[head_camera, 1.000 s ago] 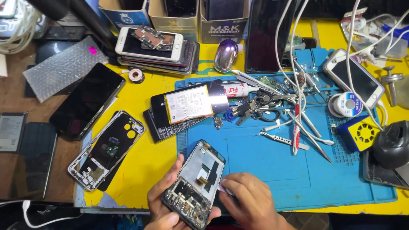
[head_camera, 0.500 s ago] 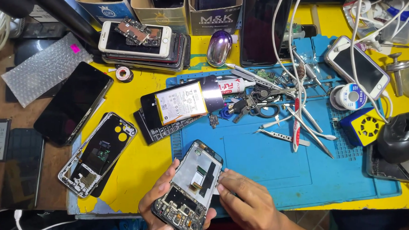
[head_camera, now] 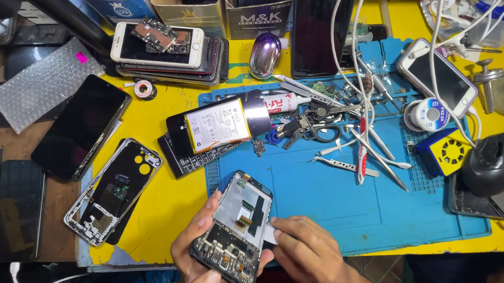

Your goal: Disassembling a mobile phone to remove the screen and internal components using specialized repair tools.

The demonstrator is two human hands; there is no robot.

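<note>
Bubble wrap [head_camera: 44, 89]: a grey sheet at the far left, partly on the brown surface, with a small pink tag on it.
Dark screen panel [head_camera: 80, 127]: lies flat and tilted, just right of the bubble wrap, on the edge of the yellow tabletop [head_camera: 166, 211].
Empty phone frame [head_camera: 113, 189]: silver-edged, back open, two yellow dots near its upper end; lies near the lower left, well left of the hands.
Stack of phones [head_camera: 166, 52]: at the upper left centre, a white-faced phone on top with loose circuit boards lying on it.
Battery [head_camera: 218, 125]: white-labelled, resting on a dark phone body that overlaps the left edge of the blue work mat [head_camera: 339, 200].
Left hand [head_camera: 195, 256]: cupped under the opened phone [head_camera: 235, 227], fingers curled round its left side and lower end; the grip is closed on it.
Opened phone: held tilted above the lower left corner of the blue work mat, back removed, circuit board at the lower end and a grey plate above.
Right hand [head_camera: 309, 258]: fingertips touch the phone's right edge, pinching a small pale piece there; what the piece is cannot be told.
Tools [head_camera: 358, 145]: tweezers, scissors and white cables in a heap on the mat's upper half.
Yellow fan unit [head_camera: 450, 151]: on the mat's right edge, beside a black rounded object.
</note>
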